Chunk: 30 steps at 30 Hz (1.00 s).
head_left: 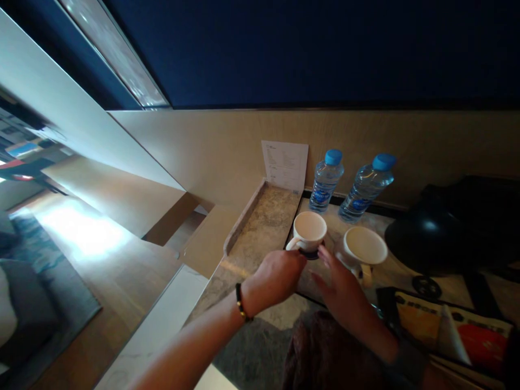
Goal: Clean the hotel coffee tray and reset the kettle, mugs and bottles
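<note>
I see both hands on white cup (309, 232) near counter's (260, 238) left edge: left hand (276, 276) pinching handle, right hand (339, 290) fingertips at dark saucer (311, 253) beneath. Step: seating cup on saucer. Next needs gentle centring, clear of second cup (364, 248).

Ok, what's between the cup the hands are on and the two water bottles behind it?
Bare stone counter only, in the head view, between the white cup and the water bottles.
</note>
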Motion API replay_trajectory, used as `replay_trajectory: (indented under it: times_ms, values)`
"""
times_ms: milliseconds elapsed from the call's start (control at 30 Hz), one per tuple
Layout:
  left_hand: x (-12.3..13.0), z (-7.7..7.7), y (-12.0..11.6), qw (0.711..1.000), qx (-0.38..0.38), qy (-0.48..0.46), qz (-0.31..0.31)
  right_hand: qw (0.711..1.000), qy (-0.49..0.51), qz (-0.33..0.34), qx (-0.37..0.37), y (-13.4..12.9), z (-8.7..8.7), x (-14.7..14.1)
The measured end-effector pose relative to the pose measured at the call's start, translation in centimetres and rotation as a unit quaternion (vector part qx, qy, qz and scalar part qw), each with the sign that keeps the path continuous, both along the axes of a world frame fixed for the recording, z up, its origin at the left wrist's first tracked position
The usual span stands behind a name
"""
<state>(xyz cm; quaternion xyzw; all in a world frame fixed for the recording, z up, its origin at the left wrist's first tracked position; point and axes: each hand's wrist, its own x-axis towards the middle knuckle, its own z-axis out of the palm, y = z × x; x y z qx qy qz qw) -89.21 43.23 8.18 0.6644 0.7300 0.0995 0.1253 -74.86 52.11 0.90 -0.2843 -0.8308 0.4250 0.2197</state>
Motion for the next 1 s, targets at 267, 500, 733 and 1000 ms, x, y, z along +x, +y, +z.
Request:
replay_trajectory:
  times_ms: [267, 500, 733, 1000]
  values:
    - [1.2, -3.6, -0.1, 0.984, -0.14, 0.106, 0.017, 0.937, -0.28, 0.101, 0.183, -0.4, 1.7, 2.0]
    - [1.4, -3.5, -0.7, 0.984, -0.124, 0.125, -0.005, 0.932, -0.302, 0.117, 0.163, -0.4, 2.2, 2.0]
    - [1.9, -4.4, -0.2, 0.975, -0.12, 0.187, -0.016, 0.939, -0.295, 0.107, 0.141, -0.4, 1.9, 2.1]
    - [1.9, -4.0, -0.4, 0.973, -0.139, 0.185, -0.021, 0.938, -0.301, 0.108, 0.135, -0.4, 2.0, 2.2]
